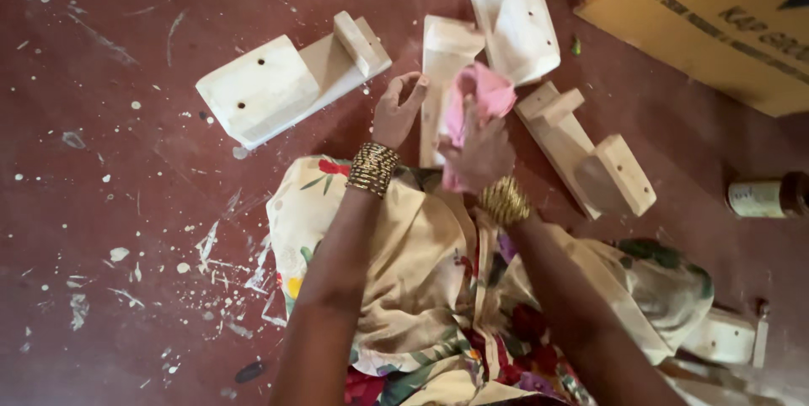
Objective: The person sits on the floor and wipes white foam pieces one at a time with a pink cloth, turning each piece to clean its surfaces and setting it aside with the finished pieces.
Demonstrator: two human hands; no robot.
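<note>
A pale wooden piece (441,61) stands on the dark red floor in front of my lap. My left hand (396,109) rests against its left side, fingers curled on the edge. My right hand (479,152) is closed on a pink cloth (480,94) pressed against the piece's right face. Gold bangles sit on both wrists. The lower part of the wooden piece is hidden behind my hands and the floral fabric on my lap.
Similar pale wooden pieces lie around: one at the left (282,82), one behind (518,23), one to the right (590,157), another at lower right (720,337). A cardboard box (716,10) sits at top right; a small bottle (767,197) lies at right.
</note>
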